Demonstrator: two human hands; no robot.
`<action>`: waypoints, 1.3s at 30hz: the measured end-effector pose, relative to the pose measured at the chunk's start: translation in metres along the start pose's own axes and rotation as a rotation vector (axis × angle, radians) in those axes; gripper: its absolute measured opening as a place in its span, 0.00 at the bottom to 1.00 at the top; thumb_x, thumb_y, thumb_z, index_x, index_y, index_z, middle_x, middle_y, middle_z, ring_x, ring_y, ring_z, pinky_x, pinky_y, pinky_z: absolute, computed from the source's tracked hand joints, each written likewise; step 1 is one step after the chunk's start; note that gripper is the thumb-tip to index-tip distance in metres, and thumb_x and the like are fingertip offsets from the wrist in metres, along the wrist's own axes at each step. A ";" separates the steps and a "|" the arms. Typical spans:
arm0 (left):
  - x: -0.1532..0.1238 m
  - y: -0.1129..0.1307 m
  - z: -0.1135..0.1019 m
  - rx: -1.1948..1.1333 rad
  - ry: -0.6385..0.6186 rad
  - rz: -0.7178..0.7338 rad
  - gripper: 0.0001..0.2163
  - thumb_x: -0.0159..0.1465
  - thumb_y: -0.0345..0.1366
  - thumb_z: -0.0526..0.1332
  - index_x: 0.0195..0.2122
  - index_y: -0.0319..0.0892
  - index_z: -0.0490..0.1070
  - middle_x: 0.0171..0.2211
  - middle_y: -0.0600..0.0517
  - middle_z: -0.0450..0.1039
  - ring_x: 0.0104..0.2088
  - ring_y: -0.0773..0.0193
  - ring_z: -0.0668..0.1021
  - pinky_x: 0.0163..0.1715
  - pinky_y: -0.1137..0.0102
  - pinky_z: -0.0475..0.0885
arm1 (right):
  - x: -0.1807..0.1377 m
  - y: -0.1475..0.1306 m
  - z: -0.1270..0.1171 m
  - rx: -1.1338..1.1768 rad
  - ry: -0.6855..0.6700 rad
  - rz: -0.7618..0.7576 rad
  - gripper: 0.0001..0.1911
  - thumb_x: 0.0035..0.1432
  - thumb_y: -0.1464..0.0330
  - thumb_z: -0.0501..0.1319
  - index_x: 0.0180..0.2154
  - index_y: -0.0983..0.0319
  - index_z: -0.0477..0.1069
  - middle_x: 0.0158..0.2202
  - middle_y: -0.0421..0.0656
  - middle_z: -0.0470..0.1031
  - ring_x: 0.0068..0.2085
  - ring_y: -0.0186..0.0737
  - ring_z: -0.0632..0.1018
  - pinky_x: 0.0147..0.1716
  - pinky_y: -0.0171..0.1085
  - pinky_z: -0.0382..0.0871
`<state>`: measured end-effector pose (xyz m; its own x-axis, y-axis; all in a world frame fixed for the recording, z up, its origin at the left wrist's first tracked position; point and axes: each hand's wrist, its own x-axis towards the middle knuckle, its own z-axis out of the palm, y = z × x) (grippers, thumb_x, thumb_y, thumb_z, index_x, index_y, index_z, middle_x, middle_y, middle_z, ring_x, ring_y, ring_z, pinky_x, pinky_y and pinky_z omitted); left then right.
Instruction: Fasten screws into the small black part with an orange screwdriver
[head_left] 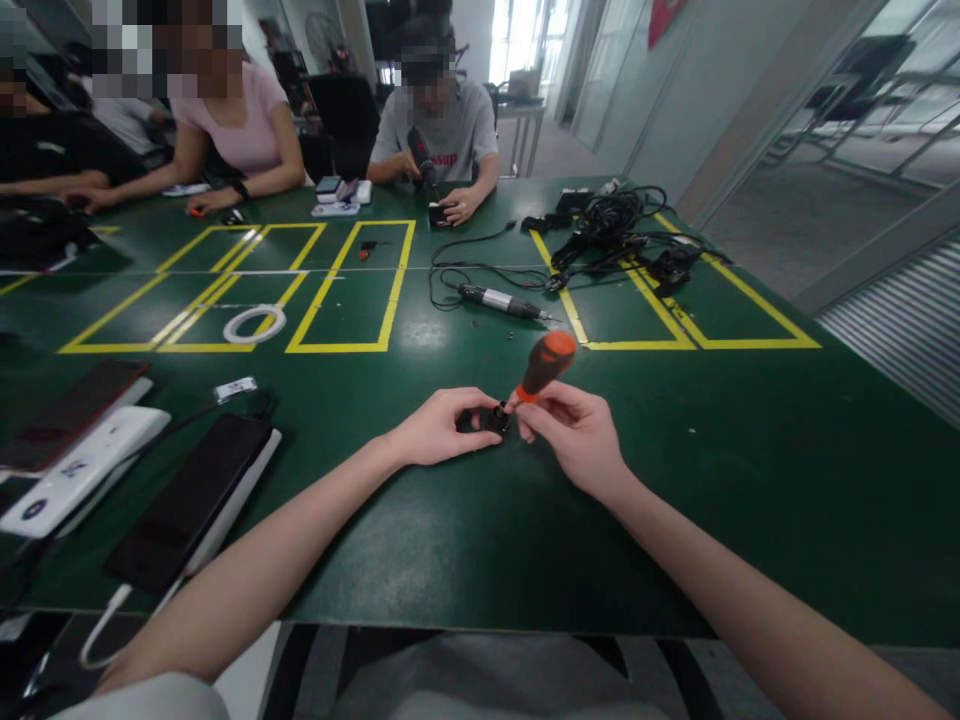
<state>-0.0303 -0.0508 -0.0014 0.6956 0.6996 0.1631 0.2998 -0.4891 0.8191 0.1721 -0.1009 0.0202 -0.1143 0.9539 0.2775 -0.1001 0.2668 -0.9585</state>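
Observation:
My left hand (448, 427) pinches a small black part (497, 417) on the green table between thumb and fingers. What kind of part it is I cannot make out. Close on its right, my right hand (577, 430) is closed round the lower end of a screwdriver (547, 363) with an orange and black handle. The handle leans up and to the right, above my fingers. Most of the screwdriver's shaft and its tip are hidden by my fingers near the black part.
Beyond my hands lies a corded electric screwdriver (499, 300). Tangled black cables (607, 230) lie back right, a white tape roll (255, 323) left of centre. A phone (199, 495) and a white power strip (86, 470) lie at left. Across the table, a person (435, 130) handles a power tool.

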 end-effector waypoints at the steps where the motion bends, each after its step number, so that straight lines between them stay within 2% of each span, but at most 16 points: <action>1: 0.000 0.000 0.000 -0.006 0.002 0.007 0.13 0.64 0.39 0.69 0.46 0.39 0.77 0.36 0.52 0.75 0.33 0.67 0.73 0.35 0.72 0.68 | 0.000 0.000 0.000 0.012 -0.004 -0.004 0.16 0.59 0.54 0.72 0.32 0.60 0.78 0.28 0.41 0.78 0.23 0.33 0.73 0.24 0.36 0.73; 3: 0.000 0.000 0.000 -0.010 0.007 0.019 0.12 0.64 0.39 0.69 0.45 0.38 0.77 0.35 0.52 0.74 0.33 0.67 0.73 0.35 0.72 0.67 | 0.000 0.001 0.001 0.043 -0.006 -0.004 0.17 0.61 0.52 0.70 0.36 0.60 0.78 0.29 0.41 0.80 0.23 0.33 0.74 0.25 0.36 0.74; 5: 0.000 0.000 0.000 -0.008 0.002 0.024 0.11 0.64 0.39 0.69 0.44 0.38 0.77 0.35 0.52 0.74 0.33 0.67 0.72 0.35 0.72 0.67 | -0.001 0.001 0.002 0.052 0.010 0.011 0.18 0.58 0.52 0.71 0.39 0.59 0.78 0.29 0.42 0.81 0.23 0.34 0.75 0.25 0.37 0.75; 8: 0.000 0.001 -0.001 -0.005 -0.004 0.006 0.12 0.64 0.40 0.69 0.43 0.38 0.77 0.35 0.52 0.75 0.33 0.67 0.73 0.35 0.71 0.67 | -0.002 0.001 0.001 -0.006 0.041 0.039 0.17 0.55 0.53 0.74 0.33 0.60 0.78 0.27 0.42 0.81 0.23 0.34 0.75 0.25 0.37 0.75; 11: 0.000 0.002 -0.001 0.000 0.002 -0.004 0.13 0.63 0.41 0.69 0.44 0.38 0.77 0.36 0.51 0.76 0.33 0.67 0.74 0.36 0.71 0.68 | -0.001 0.000 -0.001 -0.072 0.066 -0.019 0.15 0.53 0.57 0.75 0.26 0.60 0.78 0.32 0.44 0.82 0.27 0.36 0.77 0.28 0.38 0.76; 14: 0.000 0.001 -0.001 0.003 0.008 -0.008 0.13 0.63 0.40 0.70 0.46 0.39 0.77 0.36 0.51 0.77 0.33 0.66 0.74 0.36 0.71 0.69 | 0.000 -0.001 -0.002 -0.113 0.075 -0.069 0.11 0.53 0.59 0.75 0.27 0.58 0.80 0.32 0.43 0.81 0.32 0.40 0.80 0.33 0.41 0.79; 19: 0.001 0.000 -0.001 0.007 0.004 -0.020 0.14 0.63 0.41 0.70 0.45 0.39 0.78 0.35 0.51 0.76 0.33 0.66 0.74 0.36 0.71 0.68 | 0.000 0.000 -0.003 -0.111 0.103 0.007 0.15 0.50 0.56 0.77 0.32 0.60 0.81 0.28 0.42 0.81 0.27 0.38 0.78 0.29 0.39 0.78; 23: 0.000 0.001 -0.001 -0.023 -0.003 -0.020 0.14 0.63 0.41 0.69 0.45 0.38 0.77 0.36 0.51 0.77 0.33 0.66 0.74 0.36 0.71 0.68 | 0.000 0.000 -0.001 -0.006 0.039 0.035 0.18 0.55 0.52 0.74 0.35 0.60 0.79 0.27 0.43 0.82 0.22 0.35 0.76 0.25 0.37 0.75; 26: 0.000 0.002 -0.001 -0.020 -0.012 -0.018 0.13 0.63 0.41 0.69 0.44 0.38 0.77 0.35 0.51 0.77 0.33 0.66 0.73 0.36 0.71 0.68 | 0.000 0.000 0.000 0.054 -0.012 0.033 0.18 0.58 0.51 0.71 0.36 0.60 0.78 0.29 0.43 0.82 0.23 0.35 0.76 0.25 0.38 0.76; 34: 0.001 0.000 -0.001 -0.024 -0.015 -0.043 0.15 0.63 0.41 0.70 0.47 0.39 0.78 0.36 0.51 0.77 0.33 0.66 0.74 0.36 0.71 0.68 | 0.000 -0.001 -0.002 -0.084 0.009 -0.049 0.13 0.54 0.56 0.74 0.29 0.58 0.81 0.30 0.42 0.79 0.24 0.34 0.73 0.24 0.37 0.72; 39: 0.001 -0.001 -0.002 -0.080 -0.035 -0.034 0.14 0.63 0.41 0.70 0.46 0.38 0.78 0.38 0.51 0.77 0.34 0.66 0.73 0.36 0.71 0.69 | -0.002 -0.002 0.001 -0.074 -0.011 -0.031 0.16 0.61 0.53 0.69 0.33 0.59 0.80 0.28 0.42 0.80 0.24 0.35 0.74 0.25 0.38 0.74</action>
<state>-0.0312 -0.0488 -0.0005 0.7087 0.6959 0.1162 0.2718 -0.4213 0.8652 0.1718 -0.1031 0.0219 -0.1235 0.9437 0.3069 -0.0299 0.3056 -0.9517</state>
